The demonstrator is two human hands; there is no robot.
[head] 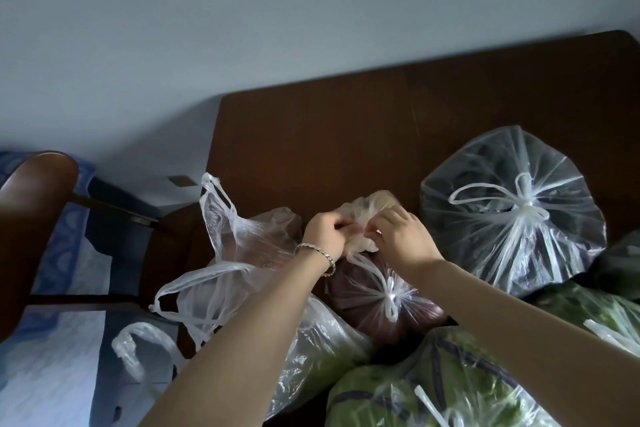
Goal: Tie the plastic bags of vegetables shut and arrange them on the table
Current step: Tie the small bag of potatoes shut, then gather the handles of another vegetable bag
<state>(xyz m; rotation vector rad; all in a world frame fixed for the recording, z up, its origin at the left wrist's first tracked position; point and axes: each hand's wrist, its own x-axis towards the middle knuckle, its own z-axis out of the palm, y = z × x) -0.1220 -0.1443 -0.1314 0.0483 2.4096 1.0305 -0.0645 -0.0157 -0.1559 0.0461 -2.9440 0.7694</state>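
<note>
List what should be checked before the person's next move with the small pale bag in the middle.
1. Both hands on the small pale bag: ok; the left hand and the right hand pinch its top.
2. Knot on it finished: cannot tell; the hands hide it.
3. Tie on the reddish bag: ok; a bow shows.
4. Tie on the large dark bag: ok.
5. Tie on the clear bag at left: not ok; its handles hang loose.
6. Bare table beyond for setting it down: ok.
</note>
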